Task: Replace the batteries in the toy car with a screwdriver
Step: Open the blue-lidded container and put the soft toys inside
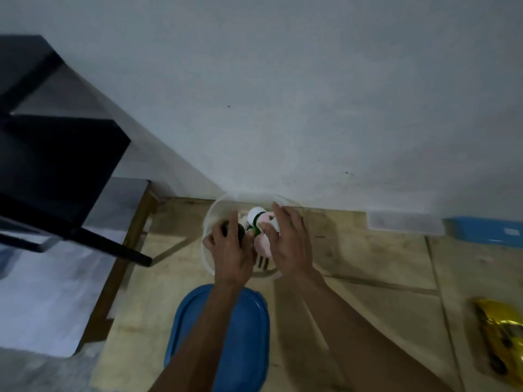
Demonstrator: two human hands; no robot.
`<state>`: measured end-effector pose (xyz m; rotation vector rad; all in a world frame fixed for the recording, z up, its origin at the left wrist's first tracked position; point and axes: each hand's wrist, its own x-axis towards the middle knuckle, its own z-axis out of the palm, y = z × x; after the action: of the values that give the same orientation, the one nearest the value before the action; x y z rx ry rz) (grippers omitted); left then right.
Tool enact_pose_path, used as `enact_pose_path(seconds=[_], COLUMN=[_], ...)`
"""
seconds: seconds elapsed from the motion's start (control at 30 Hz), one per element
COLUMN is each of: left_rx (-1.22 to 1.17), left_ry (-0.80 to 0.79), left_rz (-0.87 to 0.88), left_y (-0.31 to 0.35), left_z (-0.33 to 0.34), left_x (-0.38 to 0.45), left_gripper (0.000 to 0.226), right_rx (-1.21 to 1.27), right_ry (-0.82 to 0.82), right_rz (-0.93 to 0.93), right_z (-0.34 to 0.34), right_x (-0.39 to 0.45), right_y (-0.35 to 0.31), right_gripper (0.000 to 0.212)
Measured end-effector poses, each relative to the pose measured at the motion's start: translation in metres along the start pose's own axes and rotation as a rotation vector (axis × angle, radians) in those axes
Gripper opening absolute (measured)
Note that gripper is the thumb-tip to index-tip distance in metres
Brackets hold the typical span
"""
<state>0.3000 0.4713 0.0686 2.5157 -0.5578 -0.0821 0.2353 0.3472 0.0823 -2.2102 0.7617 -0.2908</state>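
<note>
Clear plastic is forming the wall of a round tub (208, 251) that is standing on the wooden table (353, 250) close to the wall, and both hands are reaching into it. In this single head view, the left hand (230, 250) is curling its fingers round a dark object (240, 232) at the tub's left side; what that object is cannot be told in the dim, soft picture. The right hand (288, 241) is lying over the contents with fingers fairly straight and loosely spread, touching a pink and white bundle (264, 236) with green on it. Something pronged and metallic, perhaps a fork (261, 263), is showing near the tub's front edge.

A blue lid (252, 335) is lying flat just in front of the tub, under the forearms, so the tub is sitting open. A second blue container (486, 230) is resting by the wall at far right; its contents are hidden.

The yellow toy car (501, 335) is lying well apart at the table's right edge, untouched. Judging by this, the task is barely starting: the hands are apparently searching the tub for the screwdriver or batteries. The next move is calling for sorting through the clutter and lifting the right item clear.
</note>
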Motion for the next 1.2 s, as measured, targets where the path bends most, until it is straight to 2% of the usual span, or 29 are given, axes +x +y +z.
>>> enact_pose_path(seconds=[0.1, 0.23, 0.37, 0.47, 0.53, 0.6, 0.7, 0.73, 0.83, 0.87, 0.97, 1.03, 1.1, 1.2], left_rx=[0.039, 0.049, 0.086, 0.116, 0.117, 0.088, 0.028, 0.023, 0.063, 0.107, 0.288, 0.294, 0.284, 0.171], left_ry=[-0.078, -0.157, -0.161, -0.201, -0.259, -0.287, -0.172, -0.151, -0.134, -0.140, -0.321, -0.362, -0.346, -0.238], left_rz=[-0.082, -0.134, -0.141, -0.104, -0.162, -0.217, -0.159, -0.118, 0.040, 0.080, 0.134, 0.174, 0.217, 0.200], left_y=[-0.020, -0.027, -0.034, -0.030, -0.026, -0.025, -0.026, -0.027, -0.037, -0.042, -0.057, -0.066, -0.070, -0.065], left_z=[0.010, 0.018, 0.025, 0.023, 0.024, 0.030, 0.035, 0.035, 0.046, 0.049, 0.057, 0.060, 0.060, 0.053], left_x=[0.017, 0.028, 0.034, 0.034, 0.035, 0.039, 0.046, 0.050, 0.068, 0.076, 0.087, 0.078, 0.066, 0.064], left_gripper=[0.056, 0.061, 0.068, 0.075, 0.085, 0.094, 0.074, 0.070, 0.078, 0.080, 0.080, 0.075, 0.068, 0.056], right_rx=[-0.035, -0.088, -0.042, -0.224, -0.308, -0.402, -0.552, -0.554, -0.410, -0.330, -0.200, -0.169, -0.153, -0.150], right_ry=[-0.036, -0.038, -0.062, -0.156, -0.196, -0.150, 0.008, 0.055, 0.176, 0.166, -0.002, -0.052, -0.052, -0.021], right_rz=[0.029, 0.049, 0.086, 0.076, 0.091, 0.066, 0.014, 0.017, 0.018, 0.008, 0.052, 0.095, 0.097, 0.068], right_z=[0.022, 0.044, 0.065, 0.074, 0.078, 0.082, 0.083, 0.081, 0.075, 0.075, 0.075, 0.073, 0.071, 0.067], right_x=[0.013, 0.033, 0.048, 0.051, 0.051, 0.051, 0.051, 0.051, 0.052, 0.053, 0.052, 0.045, 0.039, 0.040], right_y=[-0.003, 0.001, 0.001, 0.002, 0.005, 0.007, 0.006, 0.004, 0.002, 0.004, 0.009, 0.010, 0.010, 0.005], right_gripper=[0.052, 0.047, 0.046, 0.049, 0.051, 0.053, 0.049, 0.049, 0.047, 0.047, 0.052, 0.054, 0.055, 0.050])
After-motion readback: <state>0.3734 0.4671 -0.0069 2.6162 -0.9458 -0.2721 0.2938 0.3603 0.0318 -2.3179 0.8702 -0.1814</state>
